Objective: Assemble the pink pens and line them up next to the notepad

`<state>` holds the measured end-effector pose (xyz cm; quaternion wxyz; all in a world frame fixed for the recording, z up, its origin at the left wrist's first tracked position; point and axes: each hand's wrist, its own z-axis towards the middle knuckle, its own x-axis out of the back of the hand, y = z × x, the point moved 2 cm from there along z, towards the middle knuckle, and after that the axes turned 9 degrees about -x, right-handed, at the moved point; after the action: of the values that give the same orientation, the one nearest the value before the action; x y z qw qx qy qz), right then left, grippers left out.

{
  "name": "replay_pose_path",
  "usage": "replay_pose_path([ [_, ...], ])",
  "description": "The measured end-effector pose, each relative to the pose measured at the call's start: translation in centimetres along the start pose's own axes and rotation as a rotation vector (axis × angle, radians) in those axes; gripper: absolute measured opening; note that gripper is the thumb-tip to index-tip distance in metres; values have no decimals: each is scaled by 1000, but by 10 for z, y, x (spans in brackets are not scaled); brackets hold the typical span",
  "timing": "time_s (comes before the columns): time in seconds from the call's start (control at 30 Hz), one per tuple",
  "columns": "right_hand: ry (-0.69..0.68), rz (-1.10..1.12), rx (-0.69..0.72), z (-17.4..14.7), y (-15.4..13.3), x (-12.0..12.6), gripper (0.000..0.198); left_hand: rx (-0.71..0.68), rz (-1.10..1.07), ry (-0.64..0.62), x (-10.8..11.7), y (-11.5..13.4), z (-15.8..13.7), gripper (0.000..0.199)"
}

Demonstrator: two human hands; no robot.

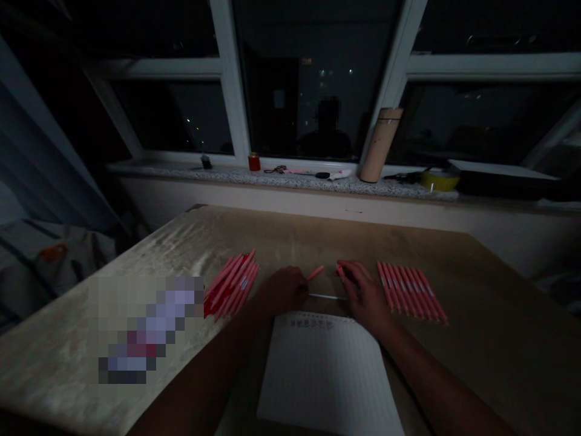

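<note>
Above the notebook, my left hand [287, 287] is closed on a slim pink pen [316, 272], whose end sticks out towards the right. Across a small gap, the fingers of my right hand [364, 295] pinch a short pink piece [339, 270], too dark to tell if it is a cap. A thin white stick [327, 297] lies between the hands, its ends hidden by them. Several pink pens [238, 281] lie in a loose pile on red packaging left of my left hand. To the right, several more pink pens [411, 290] lie side by side in a row.
A lined notebook [327, 375] with writing along its top lies on the table [494, 339] below my hands. A blurred-out object [149, 330] lies at left. On the windowsill stand a red jar [254, 161], a tan cylinder [380, 145] and a yellow tape roll [439, 180].
</note>
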<state>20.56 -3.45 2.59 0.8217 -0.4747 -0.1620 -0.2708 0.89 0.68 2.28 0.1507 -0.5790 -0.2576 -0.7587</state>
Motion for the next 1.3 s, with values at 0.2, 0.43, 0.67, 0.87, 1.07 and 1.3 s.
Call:
replay_pose_path([
  [0.2, 31, -40, 15, 1, 1, 1, 25, 31, 41, 25, 0, 2, 2, 15],
  [0.43, 18, -59, 10, 0, 7, 1, 25, 75, -111, 354, 32, -9, -6, 19],
  [0.67, -9, -66, 22, 0, 8, 0, 25, 126, -211, 593, 45, -11, -10, 12],
  [0.87, -26, -83, 22, 0, 10, -1, 26, 103, -254, 605, 42, -8, -9, 12],
  [1.07, -71, -88, 19, 0, 9, -1, 28, 86, -262, 625, 40, -7, -8, 13],
  [1.3, -138, -84, 40, -1, 3, -3, 29, 1, -297, 554, 32, 3, -3, 22],
])
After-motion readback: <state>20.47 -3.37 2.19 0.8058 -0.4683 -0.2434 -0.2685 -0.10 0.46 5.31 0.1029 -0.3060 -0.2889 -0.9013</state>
